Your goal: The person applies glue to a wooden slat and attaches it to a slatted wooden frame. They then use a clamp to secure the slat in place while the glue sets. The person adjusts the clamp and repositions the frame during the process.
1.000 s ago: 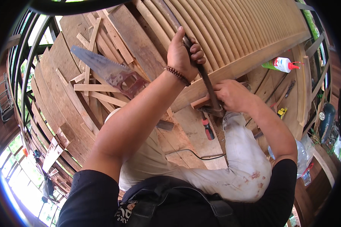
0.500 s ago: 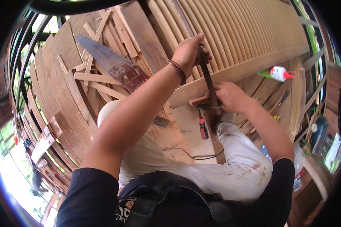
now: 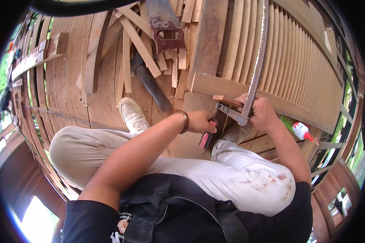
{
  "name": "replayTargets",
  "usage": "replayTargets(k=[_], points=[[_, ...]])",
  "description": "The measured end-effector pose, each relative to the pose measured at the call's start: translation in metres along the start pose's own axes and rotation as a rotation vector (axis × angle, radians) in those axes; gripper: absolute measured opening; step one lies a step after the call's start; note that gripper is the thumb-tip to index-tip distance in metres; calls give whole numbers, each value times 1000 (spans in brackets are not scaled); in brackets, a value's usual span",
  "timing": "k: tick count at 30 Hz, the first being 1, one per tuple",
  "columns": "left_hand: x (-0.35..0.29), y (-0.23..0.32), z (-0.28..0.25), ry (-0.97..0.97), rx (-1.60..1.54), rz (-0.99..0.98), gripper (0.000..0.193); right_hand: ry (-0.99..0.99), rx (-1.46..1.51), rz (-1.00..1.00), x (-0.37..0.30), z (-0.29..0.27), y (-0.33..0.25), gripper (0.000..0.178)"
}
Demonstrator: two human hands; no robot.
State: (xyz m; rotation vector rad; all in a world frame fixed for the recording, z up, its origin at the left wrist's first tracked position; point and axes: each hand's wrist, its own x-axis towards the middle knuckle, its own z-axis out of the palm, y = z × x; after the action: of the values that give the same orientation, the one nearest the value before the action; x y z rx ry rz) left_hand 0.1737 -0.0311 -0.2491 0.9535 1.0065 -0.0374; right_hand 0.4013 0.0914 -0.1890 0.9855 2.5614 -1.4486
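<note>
A long bar clamp (image 3: 257, 60) lies across a slatted wooden panel (image 3: 286, 52), its bar running away from me. My left hand (image 3: 202, 122) is closed round the clamp's red-and-black screw handle (image 3: 205, 140). At the near end of the bar, my right hand (image 3: 263, 114) grips the clamp by its sliding jaw (image 3: 231, 114). A small wood block (image 3: 227, 99) sits between that jaw and the panel's near rail (image 3: 227, 86). Some of my right fingers are hidden behind the bar.
A handsaw (image 3: 168, 36) rests on loose wood strips (image 3: 140, 46) left of the panel. Nearer lies a hammer (image 3: 152, 87) with a dark handle. A white-and-green glue bottle (image 3: 299, 129) with a red tip lies right of my right forearm. My shoe (image 3: 133, 115) is on the plank floor.
My left hand has let go of the bar and come down onto the screw handle. My right hand stays by the jaw. The view has turned, so the saw and panel appear shifted.
</note>
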Motion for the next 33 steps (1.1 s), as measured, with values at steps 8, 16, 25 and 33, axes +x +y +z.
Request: replayTargets(k=[8,16,25,33], points=[[-21,21,22,202,-17,-96,42,28,-98,-92,-4,0,-1,38],[-3,-34,39,170,-351,95,46,-17,-117,-56,-2,-5,-6,38],[-11,-19,53,302,-311,15,45,-51,-176,-88,3,-4,-2,41],[-18,1,54,325,-101,-122,60,-37,-216,-123,-1,-4,0,43]])
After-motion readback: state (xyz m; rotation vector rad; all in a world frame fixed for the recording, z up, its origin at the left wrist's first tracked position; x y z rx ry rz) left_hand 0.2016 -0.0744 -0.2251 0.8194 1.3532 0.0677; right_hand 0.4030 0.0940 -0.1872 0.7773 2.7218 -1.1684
